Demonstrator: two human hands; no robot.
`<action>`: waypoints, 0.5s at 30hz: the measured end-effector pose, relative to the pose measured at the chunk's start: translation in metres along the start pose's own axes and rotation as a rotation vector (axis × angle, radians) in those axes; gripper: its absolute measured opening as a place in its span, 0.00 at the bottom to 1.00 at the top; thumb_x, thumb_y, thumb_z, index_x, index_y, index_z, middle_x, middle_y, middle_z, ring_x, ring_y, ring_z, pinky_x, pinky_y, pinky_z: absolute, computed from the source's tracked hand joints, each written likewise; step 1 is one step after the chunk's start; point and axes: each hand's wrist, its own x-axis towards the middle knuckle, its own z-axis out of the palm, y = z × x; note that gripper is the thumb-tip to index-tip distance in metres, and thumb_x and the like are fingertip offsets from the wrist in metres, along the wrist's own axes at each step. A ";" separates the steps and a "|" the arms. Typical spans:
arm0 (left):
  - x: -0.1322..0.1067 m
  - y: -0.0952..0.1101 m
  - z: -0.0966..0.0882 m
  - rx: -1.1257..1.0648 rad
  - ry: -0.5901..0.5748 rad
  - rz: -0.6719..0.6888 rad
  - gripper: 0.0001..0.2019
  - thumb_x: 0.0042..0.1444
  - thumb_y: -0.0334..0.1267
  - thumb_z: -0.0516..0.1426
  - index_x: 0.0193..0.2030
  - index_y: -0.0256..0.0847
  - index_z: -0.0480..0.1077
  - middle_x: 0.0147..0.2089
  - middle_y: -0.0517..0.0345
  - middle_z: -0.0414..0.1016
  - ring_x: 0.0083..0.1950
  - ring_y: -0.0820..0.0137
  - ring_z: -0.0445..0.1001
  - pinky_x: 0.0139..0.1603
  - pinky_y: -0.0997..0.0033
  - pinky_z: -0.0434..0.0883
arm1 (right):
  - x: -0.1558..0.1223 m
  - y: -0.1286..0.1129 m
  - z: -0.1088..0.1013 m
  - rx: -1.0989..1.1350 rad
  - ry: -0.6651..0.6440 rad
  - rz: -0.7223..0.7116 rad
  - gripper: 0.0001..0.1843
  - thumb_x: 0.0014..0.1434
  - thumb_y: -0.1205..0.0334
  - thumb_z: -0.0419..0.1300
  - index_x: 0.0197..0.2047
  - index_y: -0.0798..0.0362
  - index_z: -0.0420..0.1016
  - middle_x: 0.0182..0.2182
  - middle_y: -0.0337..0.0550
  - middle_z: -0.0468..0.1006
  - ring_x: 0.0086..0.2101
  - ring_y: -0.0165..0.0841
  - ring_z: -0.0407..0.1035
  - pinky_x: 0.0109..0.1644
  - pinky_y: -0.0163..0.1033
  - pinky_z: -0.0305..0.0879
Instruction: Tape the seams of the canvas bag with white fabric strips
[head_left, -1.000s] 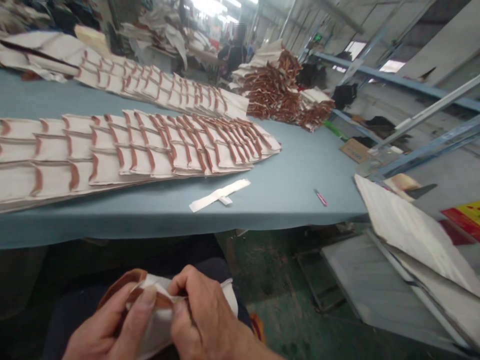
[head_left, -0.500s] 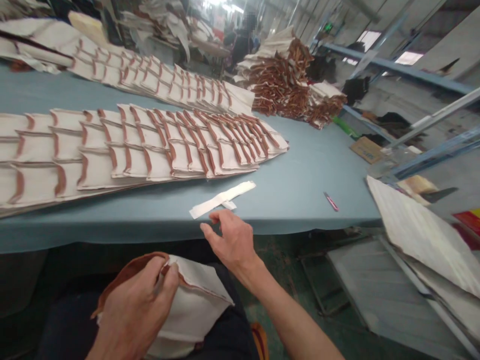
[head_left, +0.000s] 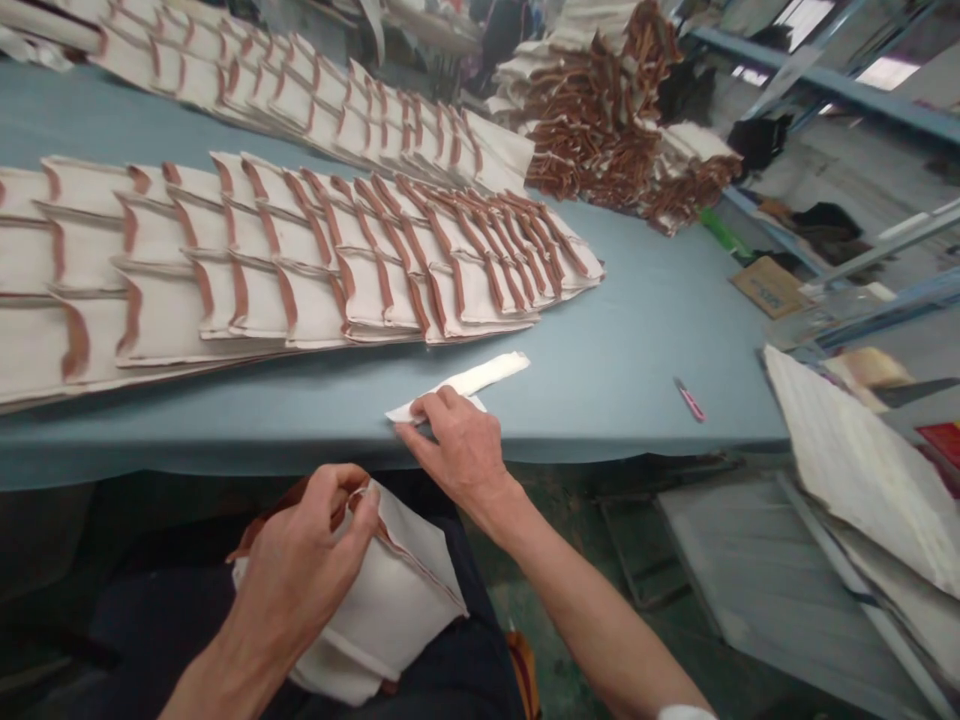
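Observation:
My left hand pinches the upper edge of a cream fabric piece with brown trim, which rests over my lap. Part of the brown edge lies hidden behind that hand. At the table's front edge my right hand reaches onto a stack of white strips. Its fingertips touch the near left end of the strips, with thumb and forefinger still apart. Under the knuckles, a shorter strip is mostly covered.
Overlapping rows of cream pieces with brown edges cover the left of the blue-covered table. A tall fabric pile stands at the back. A pink-handled cutter lies at right, near a cardboard piece and leaning boards.
My right hand has moved from just in front of the white strips onto their left end. My left hand keeps its pinch on the fabric piece. The camera view has shifted slightly.

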 end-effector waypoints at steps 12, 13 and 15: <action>0.025 0.017 0.004 -0.311 -0.016 0.077 0.27 0.63 0.61 0.56 0.55 0.41 0.78 0.23 0.61 0.81 0.27 0.57 0.79 0.35 0.62 0.73 | -0.004 0.009 0.000 0.328 0.033 0.001 0.15 0.76 0.58 0.60 0.36 0.50 0.80 0.34 0.39 0.83 0.34 0.33 0.72 0.41 0.38 0.60; 0.029 0.018 0.005 -0.327 0.002 0.081 0.28 0.64 0.60 0.57 0.59 0.40 0.77 0.23 0.63 0.80 0.26 0.58 0.78 0.35 0.62 0.72 | -0.005 0.009 0.000 0.355 0.035 0.008 0.15 0.76 0.57 0.60 0.36 0.50 0.80 0.33 0.38 0.82 0.33 0.33 0.71 0.40 0.38 0.60; 0.038 0.020 0.006 -0.366 0.013 0.100 0.30 0.65 0.59 0.58 0.65 0.39 0.74 0.22 0.65 0.79 0.26 0.59 0.77 0.33 0.64 0.71 | -0.007 0.009 0.002 0.405 0.031 0.018 0.16 0.75 0.56 0.59 0.35 0.50 0.80 0.29 0.37 0.80 0.31 0.32 0.70 0.38 0.38 0.59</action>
